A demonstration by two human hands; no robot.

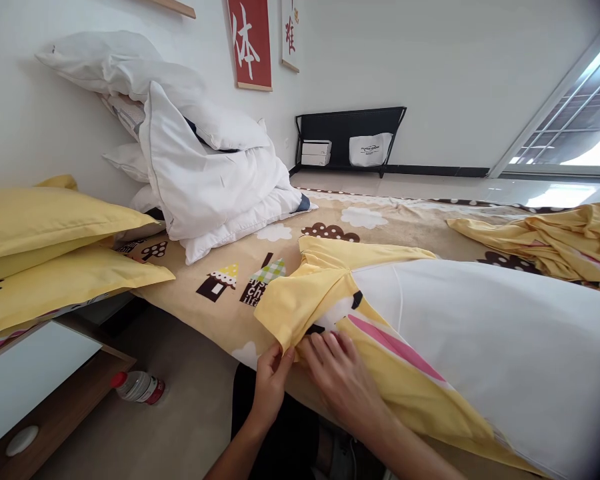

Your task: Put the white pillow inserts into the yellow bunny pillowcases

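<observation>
- On the bed [180, 293], a yellow pillowcase [300, 293] lies along the end and near side of a big white pillow [480, 327].
- The left hand [271, 380] pinches the pillowcase's edge.
- The right hand [343, 381] curls on the pillowcase just beside the left; I can't tell if it pinches.
- More white pillows [215, 183] sit piled up.
</observation>
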